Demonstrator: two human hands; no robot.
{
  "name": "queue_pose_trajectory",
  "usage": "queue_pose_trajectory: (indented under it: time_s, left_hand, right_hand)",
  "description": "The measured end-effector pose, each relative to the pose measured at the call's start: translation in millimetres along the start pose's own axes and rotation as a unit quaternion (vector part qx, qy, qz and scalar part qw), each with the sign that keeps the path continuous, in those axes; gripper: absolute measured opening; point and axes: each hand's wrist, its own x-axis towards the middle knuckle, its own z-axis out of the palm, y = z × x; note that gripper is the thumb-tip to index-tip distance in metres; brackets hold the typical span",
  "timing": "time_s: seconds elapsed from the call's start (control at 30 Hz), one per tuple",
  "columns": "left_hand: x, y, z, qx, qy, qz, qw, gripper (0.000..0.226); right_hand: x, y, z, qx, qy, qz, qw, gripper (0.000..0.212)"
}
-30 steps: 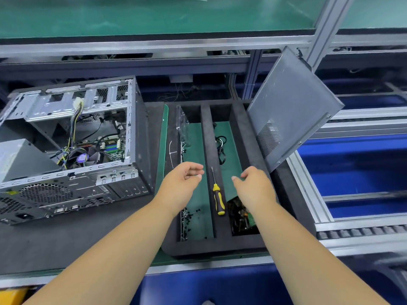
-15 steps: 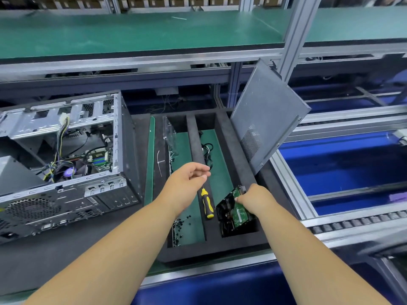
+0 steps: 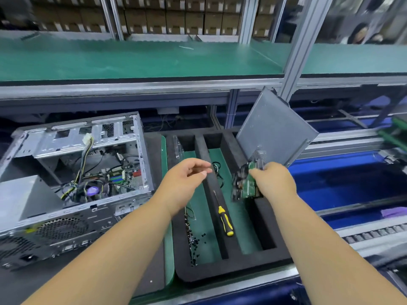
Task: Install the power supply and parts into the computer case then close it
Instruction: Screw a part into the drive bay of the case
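The open computer case [image 3: 72, 172] lies on its side at the left, with cables and a motherboard showing inside. A grey power supply [image 3: 24, 197] sits at its near left corner. My right hand [image 3: 273, 183] grips a drive with a green circuit board [image 3: 245, 183], lifted above the right slot of the black foam tray [image 3: 233, 269]. My left hand [image 3: 185, 183] hovers over the tray's left slot with fingers loosely curled, holding nothing. The grey side panel [image 3: 275, 130] leans upright at the tray's far right.
A yellow-and-black screwdriver [image 3: 223, 216] lies on the tray's middle divider. Small black screws [image 3: 193, 236] are scattered in the left slot, and a black cable [image 3: 217, 170] lies in the right slot. A green shelf [image 3: 141, 58] runs overhead. Blue bins and rollers are at the right.
My right hand reached into the tray's near right slot, took hold of the drive and lifted it up and away from me. My left hand stayed hovering over the tray.
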Motion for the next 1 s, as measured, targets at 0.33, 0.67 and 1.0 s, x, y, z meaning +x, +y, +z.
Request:
queue_pose_trajectory:
  time_s: [0.33,0.67,1.0]
  left_hand:
    - [-1,3,-109,-0.031,0.031,0.025,0.999,0.025]
    - [10,-17,-210,-0.044,0.093,0.008,0.995,0.021]
    - [28,-63,-275,0.004,0.162,-0.085,0.983,0.012]
  right_hand:
    - [-43,-132,12,0.459,-0.026,0.142,0.876,0.034]
    - [-88,-222,70,0.584,-0.182,0.181,0.77,0.009]
    - [-127,-263,118,0.552,-0.215,0.242,0.769,0.011]
